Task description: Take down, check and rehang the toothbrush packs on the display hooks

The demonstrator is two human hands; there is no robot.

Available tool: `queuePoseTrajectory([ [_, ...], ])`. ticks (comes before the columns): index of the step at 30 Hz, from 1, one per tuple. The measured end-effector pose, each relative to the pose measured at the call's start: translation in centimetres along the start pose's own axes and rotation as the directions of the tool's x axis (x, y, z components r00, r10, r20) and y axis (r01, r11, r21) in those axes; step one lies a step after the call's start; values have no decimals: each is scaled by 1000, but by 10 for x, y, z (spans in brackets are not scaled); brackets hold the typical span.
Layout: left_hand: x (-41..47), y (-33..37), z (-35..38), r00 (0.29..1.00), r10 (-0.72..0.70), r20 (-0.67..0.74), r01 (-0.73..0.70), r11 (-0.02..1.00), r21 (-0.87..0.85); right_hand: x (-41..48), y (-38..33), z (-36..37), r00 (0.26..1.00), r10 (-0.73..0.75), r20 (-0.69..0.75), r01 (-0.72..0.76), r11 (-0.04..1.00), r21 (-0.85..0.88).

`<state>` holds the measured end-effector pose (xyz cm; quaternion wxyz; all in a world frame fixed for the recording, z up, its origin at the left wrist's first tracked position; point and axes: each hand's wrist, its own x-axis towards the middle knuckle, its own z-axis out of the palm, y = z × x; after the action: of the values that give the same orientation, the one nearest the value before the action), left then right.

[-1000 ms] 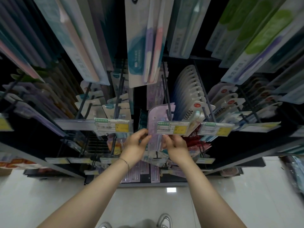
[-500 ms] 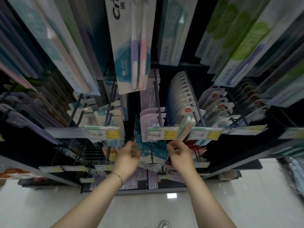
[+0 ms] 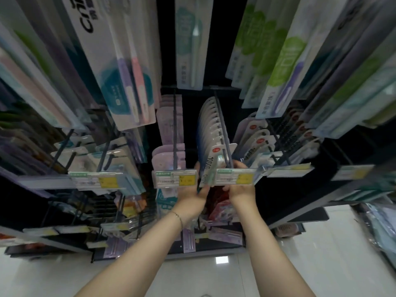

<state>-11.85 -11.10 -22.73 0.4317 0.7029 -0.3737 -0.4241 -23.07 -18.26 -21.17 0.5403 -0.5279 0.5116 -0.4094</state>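
- At the middle hook point(image 3: 222, 133), the front pack point(image 3: 211, 168) is gripped by fingers point(image 3: 239, 165) of left hand point(image 3: 192, 196) and right hand point(image 3: 241, 189).
- To be slid straight off, clear of the price tag point(image 3: 233, 177).

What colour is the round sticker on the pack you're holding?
Red. The round sticker sits near the top of the pack; the head view shows it best.

Two hands are in view, the left hand point(image 3: 191, 197) and the right hand point(image 3: 242, 190), with one bracelet point(image 3: 177, 218) on the left wrist. Five price tags point(image 3: 174, 179) front the middle row of hooks. About a dozen white packs point(image 3: 214, 133) fill one hook. At least three purple packs point(image 3: 169, 155) hang foremost on the next.
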Motion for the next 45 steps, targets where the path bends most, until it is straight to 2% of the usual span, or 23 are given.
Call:
queuePoseTrajectory([
  [2, 8, 3, 7, 999, 8, -40, -10, 999, -54, 9, -4, -2, 997, 59, 43, -65, 985, 158],
  [7, 22, -13, 18, 987, 27, -161, -53, 986, -156, 13, -8, -8, 986, 84, 144, -114, 969, 218],
  [12, 9, 4, 25, 955, 23, -295, -95, 969, -229, 7, -8, -14, 979, 67, 192, -68, 998, -1],
  [16, 1, 1, 21, 960, 66, -274, -128, 968, -215, 1, -11, -18, 962, 102, 252, -101, 995, -17],
  [19, -11, 3, 18, 963, 102, -250, -143, 978, -153, -10, -11, -27, 948, 39, 317, -21, 998, -60],
  [22, -24, 2, 14, 957, 188, -221, -206, 977, -61, -22, -8, -34, 932, -48, 358, 45, 999, 16],
  [29, -58, 3, 8, 961, 242, -134, -257, 960, -109, -53, 0, -40, 950, -98, 295, 83, 994, 65],
  [41, -82, -5, 10, 967, 253, -33, -255, 951, -177, -87, 8, -50, 961, -108, 253, 96, 994, 61],
  [45, -83, -13, 26, 967, 253, -4, -250, 955, -159, -90, 10, -67, 959, -87, 270, 93, 996, -8],
])
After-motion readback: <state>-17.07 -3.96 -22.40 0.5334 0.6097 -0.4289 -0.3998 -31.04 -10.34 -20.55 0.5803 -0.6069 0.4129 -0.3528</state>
